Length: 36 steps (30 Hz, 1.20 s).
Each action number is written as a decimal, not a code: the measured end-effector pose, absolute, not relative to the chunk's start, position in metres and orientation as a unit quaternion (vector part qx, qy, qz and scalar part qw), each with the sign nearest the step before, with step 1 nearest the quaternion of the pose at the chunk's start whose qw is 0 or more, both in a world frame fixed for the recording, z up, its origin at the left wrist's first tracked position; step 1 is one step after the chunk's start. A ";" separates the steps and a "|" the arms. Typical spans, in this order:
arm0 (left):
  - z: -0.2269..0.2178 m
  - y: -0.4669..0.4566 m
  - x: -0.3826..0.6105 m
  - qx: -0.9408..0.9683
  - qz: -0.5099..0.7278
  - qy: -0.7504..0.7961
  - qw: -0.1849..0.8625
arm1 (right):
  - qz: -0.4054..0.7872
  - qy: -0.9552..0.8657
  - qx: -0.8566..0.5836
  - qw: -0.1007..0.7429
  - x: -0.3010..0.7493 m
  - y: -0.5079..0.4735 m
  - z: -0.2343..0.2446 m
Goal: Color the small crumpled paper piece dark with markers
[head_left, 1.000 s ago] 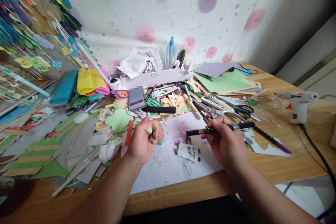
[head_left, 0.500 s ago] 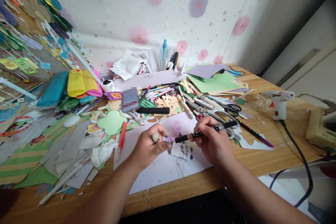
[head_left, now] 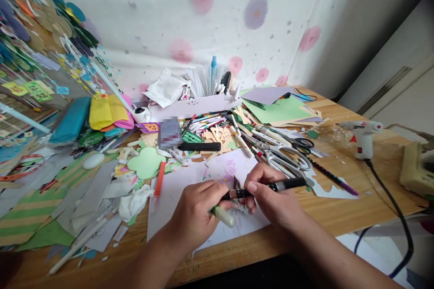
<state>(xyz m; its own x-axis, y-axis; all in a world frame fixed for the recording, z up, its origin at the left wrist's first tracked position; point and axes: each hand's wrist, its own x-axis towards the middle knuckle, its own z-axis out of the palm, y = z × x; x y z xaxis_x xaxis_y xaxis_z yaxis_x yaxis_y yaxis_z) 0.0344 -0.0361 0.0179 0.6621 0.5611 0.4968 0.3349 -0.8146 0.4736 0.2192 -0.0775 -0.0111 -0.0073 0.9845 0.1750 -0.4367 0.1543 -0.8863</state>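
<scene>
My left hand is closed around a pale green marker whose white end sticks out toward me. My right hand grips a black pen with white dots, held level, its left end meeting my left fingers. Both hands hover over a white sheet smeared with purple. A small white paper scrap lies under the hands, mostly hidden.
Scissors and loose markers lie just behind my right hand. A glue gun with a black cord stands at the right. A white box of pens, coloured paper sheets and paper scraps crowd the wooden table.
Both hands have drawn closer to me and together. The left hand now touches the black pen's end, and the green marker's white end points toward me.
</scene>
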 end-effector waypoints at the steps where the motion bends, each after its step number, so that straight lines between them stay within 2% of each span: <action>1: 0.020 -0.033 0.030 0.889 0.326 0.261 0.189 | 0.552 -0.435 -0.321 0.635 0.227 -0.078 -0.004; 4: 0.026 -0.025 0.014 0.849 0.349 0.313 0.243 | 0.454 -0.401 -0.286 0.743 0.256 -0.079 0.021; 6: 0.025 -0.022 0.009 0.826 0.349 0.317 0.308 | 0.397 -0.410 -0.301 0.764 0.270 -0.081 0.030; 11: 0.013 -0.034 0.026 0.648 0.439 0.243 0.572 | 0.415 -0.450 -0.397 0.684 0.265 -0.089 0.001; 15: 0.010 -0.042 0.045 0.550 0.504 0.192 0.637 | 0.408 -0.455 -0.464 0.641 0.254 -0.092 -0.027; 19: 0.008 -0.044 0.053 0.590 0.503 0.236 0.586 | 0.415 -0.481 -0.484 0.602 0.251 -0.092 -0.024; 23: 0.013 -0.043 0.060 0.664 0.428 0.335 0.514 | 0.359 -0.540 -0.526 0.550 0.250 -0.093 -0.016; 30: 0.012 -0.041 0.064 0.778 0.335 0.401 0.349 | 0.339 -0.562 -0.530 0.536 0.253 -0.094 -0.020; 36: 0.002 -0.037 0.058 0.804 0.306 0.392 0.327 | 0.304 -0.604 -0.547 0.494 0.251 -0.093 -0.017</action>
